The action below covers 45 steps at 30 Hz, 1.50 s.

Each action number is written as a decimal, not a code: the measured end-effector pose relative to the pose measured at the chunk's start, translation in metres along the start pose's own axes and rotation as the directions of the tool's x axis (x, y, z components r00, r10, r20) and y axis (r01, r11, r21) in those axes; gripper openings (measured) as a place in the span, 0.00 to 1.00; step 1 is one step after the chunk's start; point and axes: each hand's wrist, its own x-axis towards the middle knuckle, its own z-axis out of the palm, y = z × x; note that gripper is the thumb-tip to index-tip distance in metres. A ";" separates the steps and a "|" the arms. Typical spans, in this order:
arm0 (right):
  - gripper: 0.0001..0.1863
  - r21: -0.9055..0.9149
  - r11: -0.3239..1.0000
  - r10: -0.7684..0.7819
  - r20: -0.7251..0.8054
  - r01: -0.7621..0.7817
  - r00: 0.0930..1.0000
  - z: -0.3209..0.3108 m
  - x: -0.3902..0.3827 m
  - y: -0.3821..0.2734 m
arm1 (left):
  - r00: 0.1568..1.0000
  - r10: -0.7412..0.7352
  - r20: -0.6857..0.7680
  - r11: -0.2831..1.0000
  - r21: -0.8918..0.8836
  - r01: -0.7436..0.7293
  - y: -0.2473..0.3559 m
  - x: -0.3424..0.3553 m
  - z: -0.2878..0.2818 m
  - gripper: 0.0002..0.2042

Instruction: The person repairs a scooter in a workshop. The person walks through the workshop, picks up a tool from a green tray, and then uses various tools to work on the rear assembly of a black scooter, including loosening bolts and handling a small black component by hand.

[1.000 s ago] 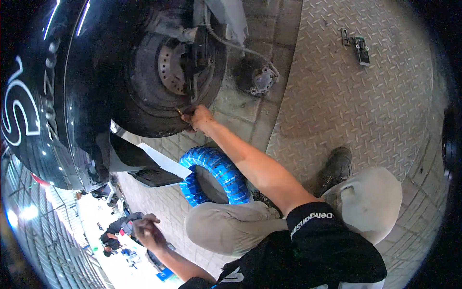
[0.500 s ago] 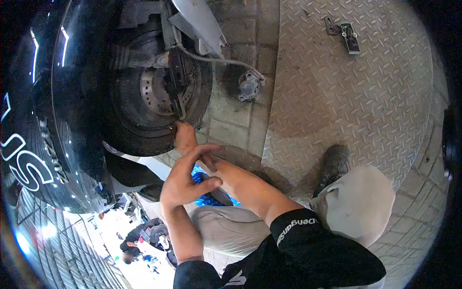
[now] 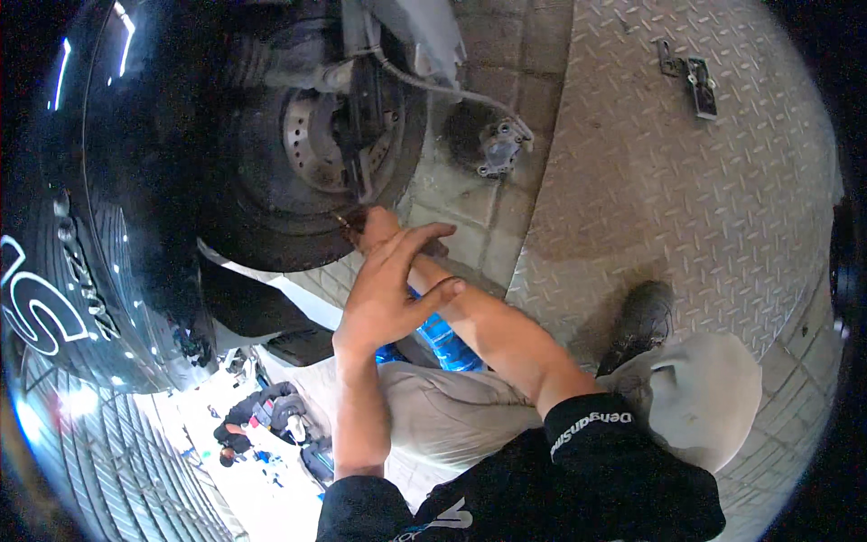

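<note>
A black tyre (image 3: 298, 248) surrounds a drilled metal brake disc (image 3: 312, 140). My right hand (image 3: 377, 222) is at the tyre's near edge, fingers bent together and partly in shadow. A small brass-coloured tip (image 3: 341, 219) shows beside those fingers; what they hold is not clear. Over my right wrist lies my left hand (image 3: 386, 294), its fingers spread and nothing between them. A grey brake caliper (image 3: 500, 149) on a hose (image 3: 433, 86) is right of the wheel.
Glossy black bodywork (image 3: 135, 226) with white lettering fills the left side. A diamond-plate metal sheet (image 3: 650, 181) covers the floor at right, carrying a small dark metal-and-black part (image 3: 700, 88). Blue wrapping (image 3: 447, 343) lies under my arms. A person (image 3: 239, 434) is at lower left.
The whole view has shifted, so the wheel and caliper appear further right and up. My left hand has moved slightly forward along my right forearm; my right hand stays by the tyre.
</note>
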 end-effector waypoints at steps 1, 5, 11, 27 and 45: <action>0.12 -0.019 0.999 0.027 -0.022 -0.028 0.999 0.000 0.001 0.001 | 0.999 -0.033 0.022 0.997 -0.066 0.034 0.001 0.000 0.000 0.25; 0.14 0.055 0.996 0.057 0.109 -0.064 0.992 -0.031 -0.005 -0.007 | 1.000 0.005 0.006 1.000 0.012 -0.005 0.002 -0.001 0.000 0.26; 0.13 -0.054 0.986 0.165 0.103 -0.160 0.981 -0.061 -0.013 -0.041 | 0.999 -0.027 0.047 0.999 -0.038 0.029 0.002 -0.001 0.001 0.27; 0.15 0.003 0.999 0.036 0.091 -0.037 0.995 -0.073 -0.010 -0.048 | 1.000 -0.003 0.030 1.000 0.025 0.002 0.005 0.004 0.002 0.28; 0.10 0.034 0.976 -0.216 0.179 0.214 0.960 -0.091 -0.014 -0.014 | 0.999 0.034 0.004 0.999 0.042 -0.034 -0.009 0.005 0.019 0.32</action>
